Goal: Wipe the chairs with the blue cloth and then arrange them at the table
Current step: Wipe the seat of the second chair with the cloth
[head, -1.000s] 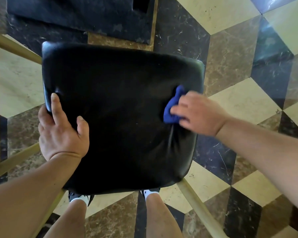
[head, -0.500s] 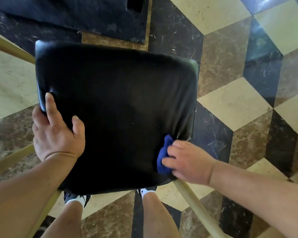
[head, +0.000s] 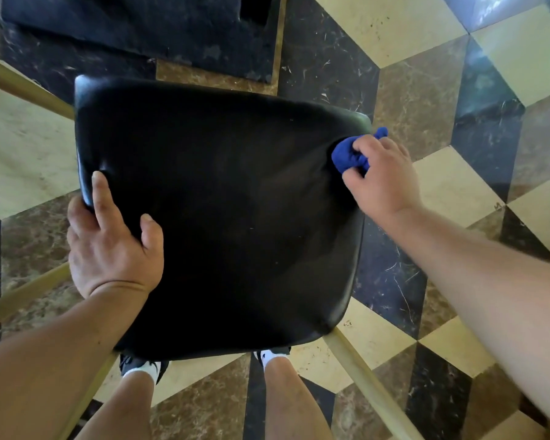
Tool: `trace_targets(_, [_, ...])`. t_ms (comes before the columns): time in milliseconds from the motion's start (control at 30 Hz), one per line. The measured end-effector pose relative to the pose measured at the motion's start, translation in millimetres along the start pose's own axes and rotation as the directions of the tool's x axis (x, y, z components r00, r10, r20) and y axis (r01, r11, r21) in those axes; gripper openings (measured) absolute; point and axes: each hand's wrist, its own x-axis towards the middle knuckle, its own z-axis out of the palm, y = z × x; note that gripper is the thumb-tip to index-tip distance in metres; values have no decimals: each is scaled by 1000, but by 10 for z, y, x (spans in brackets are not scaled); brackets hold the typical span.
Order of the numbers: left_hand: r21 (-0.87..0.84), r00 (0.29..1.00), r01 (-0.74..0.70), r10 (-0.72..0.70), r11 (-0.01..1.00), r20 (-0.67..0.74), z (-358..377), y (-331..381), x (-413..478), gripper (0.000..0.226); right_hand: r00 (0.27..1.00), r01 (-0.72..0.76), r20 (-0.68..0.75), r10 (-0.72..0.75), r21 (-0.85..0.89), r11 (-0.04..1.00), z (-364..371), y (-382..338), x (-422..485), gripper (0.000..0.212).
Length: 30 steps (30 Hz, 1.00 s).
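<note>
A chair with a black padded seat (head: pixel 229 217) and pale wooden legs stands right below me. My left hand (head: pixel 111 246) grips the seat's left edge, thumb and a finger lying on top of the cushion. My right hand (head: pixel 381 176) is shut on a bunched blue cloth (head: pixel 350 154) and presses it against the seat's far right corner. A bit of cloth sticks out past my knuckles.
A wooden chair leg (head: pixel 362 382) slants out at the lower right, and wooden rails (head: pixel 26 87) run along the left. A dark slab (head: pixel 140 30) lies beyond the seat. The floor is cube-patterned marble tile. My legs and shoes show under the seat's near edge.
My right hand, with the cloth, slid down the seat's right edge to the near corner, then back up to the far right corner. My left hand kept its grip on the left edge.
</note>
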Motion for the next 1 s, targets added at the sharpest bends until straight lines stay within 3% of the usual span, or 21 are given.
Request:
trace_targets(100, [21, 1000, 9, -9, 1000, 4, -26, 4, 5, 85, 953, -245, -143, 268, 163, 956, 223, -425, -170, 29])
trace_targets(167, [26, 1000, 6, -7, 1000, 11, -39, 16, 6, 85, 957, -213, -159, 243, 184, 960, 368, -791, -243, 30])
trace_targets(267, [25, 1000, 3, -4, 1000, 25, -31, 26, 11, 86, 996, 7, -89, 11, 192, 981, 573, -1398, -464, 27])
trace_targets(333, [12, 1000, 0, 0, 1000, 27, -18, 14, 19, 86, 981, 186, 9, -192, 195, 963, 705, -1708, -783, 22])
trace_targets(467, [-1, 999, -19, 19, 1000, 42, 5, -30, 34, 85, 827, 453, 248, -504, 237, 859, 909, -1865, -1559, 25])
trace_targets(567, [5, 998, 4, -5, 1000, 70, -18, -37, 48, 84, 712, 579, 285, -642, 279, 766, 965, -1721, -1843, 25])
trace_targets(633, [6, 992, 19, -20, 1000, 127, -75, -27, 43, 85, 689, 610, 280, -669, 275, 743, 965, -1668, -1840, 30])
trace_targets(767, [-48, 931, 97, -74, 994, 356, -236, -48, 139, 88, 763, 531, 276, -585, 250, 810, 923, -1799, -1764, 27])
trace_targets(900, [-244, 800, 316, -119, 917, 588, -524, -56, 353, 88, 937, 163, 260, -235, 272, 948, 878, -2175, -1693, 28])
trace_targets(1000, [-419, 796, 391, -73, 819, 600, -629, -51, 444, 73, 992, 2, 121, -46, 338, 941, 944, -2605, -1390, 29])
